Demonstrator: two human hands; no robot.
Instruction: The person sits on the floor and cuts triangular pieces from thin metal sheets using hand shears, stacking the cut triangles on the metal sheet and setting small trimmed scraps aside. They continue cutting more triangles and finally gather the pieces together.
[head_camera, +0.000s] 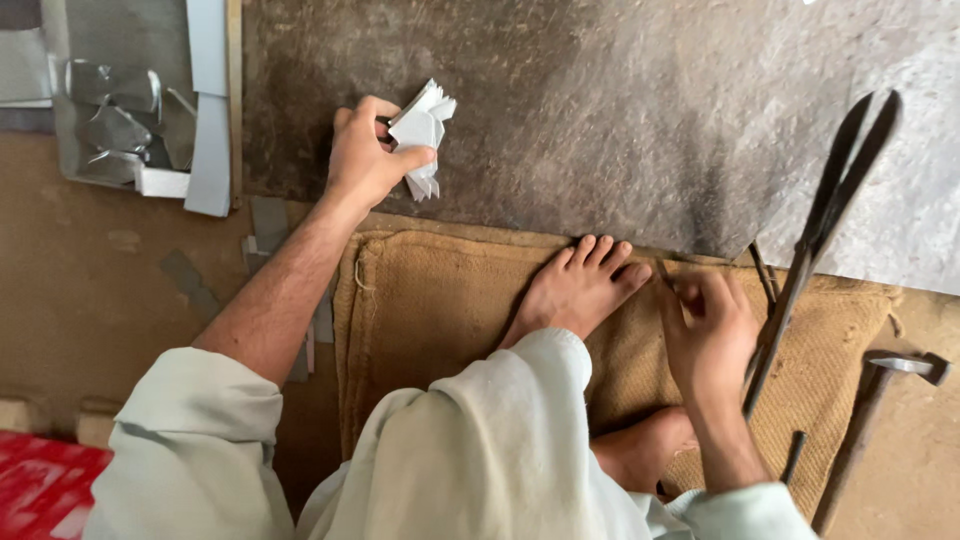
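Observation:
My left hand (368, 155) grips a bunch of small cut metal pieces (422, 135), pale grey and pointed, held over a large dark metal sheet (600, 110) on the floor. My right hand (708, 335) is closed around the handle of long metal shears (820, 230), whose dark blades point up and to the right over the sheet's edge. The fingers also pinch a thin dark piece near the thumb. I sit on a brown burlap mat (430, 300) with my bare foot (578, 288) between the two hands.
A hammer (880, 400) lies on the floor at the right of the mat. Bent metal strips and scraps (140, 110) sit at the upper left. A red object (40, 485) shows at the lower left corner.

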